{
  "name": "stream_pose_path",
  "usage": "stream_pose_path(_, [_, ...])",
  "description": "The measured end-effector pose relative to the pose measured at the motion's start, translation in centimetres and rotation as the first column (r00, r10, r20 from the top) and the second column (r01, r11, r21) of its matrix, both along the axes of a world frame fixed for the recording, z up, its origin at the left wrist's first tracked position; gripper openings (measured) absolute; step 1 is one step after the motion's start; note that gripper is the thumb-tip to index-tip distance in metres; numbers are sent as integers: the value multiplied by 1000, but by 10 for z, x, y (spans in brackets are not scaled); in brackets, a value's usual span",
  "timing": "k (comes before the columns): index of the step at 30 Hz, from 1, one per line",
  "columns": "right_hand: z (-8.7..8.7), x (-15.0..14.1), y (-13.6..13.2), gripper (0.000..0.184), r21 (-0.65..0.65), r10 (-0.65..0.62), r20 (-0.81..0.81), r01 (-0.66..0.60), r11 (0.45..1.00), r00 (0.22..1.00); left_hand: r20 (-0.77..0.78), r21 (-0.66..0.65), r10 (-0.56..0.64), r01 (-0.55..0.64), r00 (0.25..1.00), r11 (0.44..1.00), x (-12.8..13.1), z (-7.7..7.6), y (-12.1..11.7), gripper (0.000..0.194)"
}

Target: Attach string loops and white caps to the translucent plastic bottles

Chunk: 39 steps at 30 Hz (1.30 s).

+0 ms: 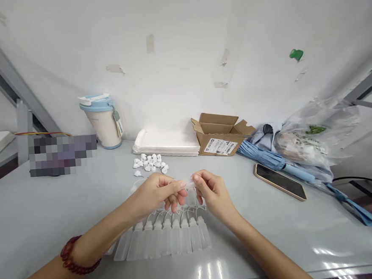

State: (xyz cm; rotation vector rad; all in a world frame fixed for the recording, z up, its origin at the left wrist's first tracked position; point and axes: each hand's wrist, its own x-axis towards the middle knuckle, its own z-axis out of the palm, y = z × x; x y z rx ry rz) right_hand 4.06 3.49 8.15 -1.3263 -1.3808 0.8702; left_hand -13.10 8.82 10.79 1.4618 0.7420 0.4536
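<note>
Grey desk (pixel 51 221), left hand (pixel 154 195) and right hand (pixel 213 195) fingertips pinching translucent plastic piece (pixel 189 184)

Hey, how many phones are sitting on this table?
1. A smartphone lies screen up on the grey table, right of the right hand, beside a folded blue umbrella. The pixelated patch at far left could hide another.

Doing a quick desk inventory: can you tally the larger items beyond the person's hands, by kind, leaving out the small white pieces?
Lidded tumbler: 1
Stack of white trays: 1
Cardboard box: 1
Smartphone: 1
Folded blue umbrella: 1
Clear plastic bag: 1
Total: 6 (a pixelated patch hides whatever lies at the left, so it is not counted)
</note>
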Motion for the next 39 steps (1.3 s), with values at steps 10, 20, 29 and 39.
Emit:
stream_pose_path(10, [6,0,5,46,-188,19,-291,-77,979,957,-77,-56,-7,2,997,998,1,-5,2,39])
stream_pose_path(20, [12,-1,-2,29,-23,-1,-79,0,1000,997,12,-333,23,-18,1000,943,-3,-2,5,43])
stream_pose_path(29, [8,-1,0,41,-57,-38,-29,36,998,999,-36,-186,27,-33,999,982,0,-3,-1,44])
stream_pose_path(39, [-3,23,19,32,112,-209,89,199,974,974,-354,524,255,-35,900,851,-22,1,36,32])
